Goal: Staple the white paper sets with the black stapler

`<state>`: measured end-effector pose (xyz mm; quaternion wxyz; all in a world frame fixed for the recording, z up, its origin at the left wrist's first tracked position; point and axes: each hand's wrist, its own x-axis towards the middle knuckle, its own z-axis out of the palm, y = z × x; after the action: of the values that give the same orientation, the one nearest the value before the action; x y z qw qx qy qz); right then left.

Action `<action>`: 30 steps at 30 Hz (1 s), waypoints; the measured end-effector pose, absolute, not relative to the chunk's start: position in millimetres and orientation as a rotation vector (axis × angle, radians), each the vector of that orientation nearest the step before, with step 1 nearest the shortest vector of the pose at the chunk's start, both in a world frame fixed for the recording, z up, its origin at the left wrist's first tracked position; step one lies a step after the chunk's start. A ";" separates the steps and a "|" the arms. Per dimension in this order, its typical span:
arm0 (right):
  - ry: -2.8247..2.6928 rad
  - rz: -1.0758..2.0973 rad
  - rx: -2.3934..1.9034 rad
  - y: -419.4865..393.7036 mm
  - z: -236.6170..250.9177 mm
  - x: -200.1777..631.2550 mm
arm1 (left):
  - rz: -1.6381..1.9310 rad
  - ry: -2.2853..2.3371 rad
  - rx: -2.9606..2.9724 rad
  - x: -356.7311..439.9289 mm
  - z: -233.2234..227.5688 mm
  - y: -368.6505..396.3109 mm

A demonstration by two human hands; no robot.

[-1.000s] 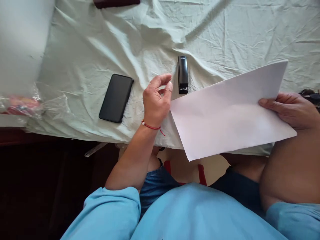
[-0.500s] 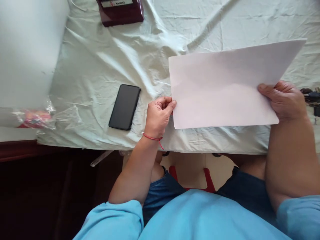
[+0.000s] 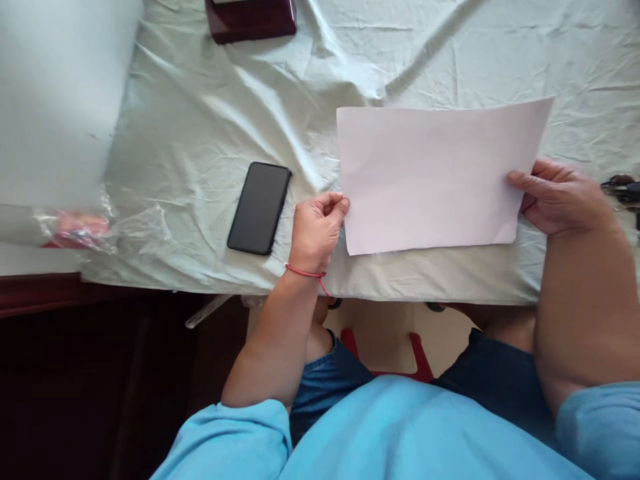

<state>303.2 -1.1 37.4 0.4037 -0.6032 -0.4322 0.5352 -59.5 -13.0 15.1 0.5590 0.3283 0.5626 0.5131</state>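
A white sheet of paper is held by its two short sides over the cloth-covered table. My left hand, with a red string bracelet at the wrist, pinches the paper's left edge between thumb and curled fingers. At the opposite edge my right hand grips the paper, thumb on top and fingers behind it. The sheet bends slightly upward at its far right corner, and its near right corner curls. Whether it is one sheet or more, I cannot tell.
A black smartphone lies left of my left hand. Clear plastic packaging with something red is at the far left. A dark red box stands at the back, and keys lie at the right edge. The pale green tablecloth is wrinkled.
The paper's right side has come down and left, so the sheet looks flatter and narrower. My right hand has shifted slightly left with it. My left hand keeps its pinch.
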 end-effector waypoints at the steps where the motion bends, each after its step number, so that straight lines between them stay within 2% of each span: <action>1: -1.088 1.340 -1.532 -1.1 36.3 303.3 | 1.214 1.334 0.763 -59.6 16.1 -13.1; 9: -1.017 1.087 -1.463 7.4 31.8 301.8 | 1.069 1.292 0.769 -65.4 21.9 -17.3; 25: -1.046 1.029 -1.478 20.2 16.8 291.1 | 1.114 1.250 0.973 -65.7 7.9 -11.8; 30: -1.059 0.968 -1.520 19.6 20.3 283.5 | 1.123 1.375 1.123 -61.9 6.2 -11.5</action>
<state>283.5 19.6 20.3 0.5019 -0.6288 -0.4383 0.4006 -61.9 -11.5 6.2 0.4975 0.4637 0.5679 0.4637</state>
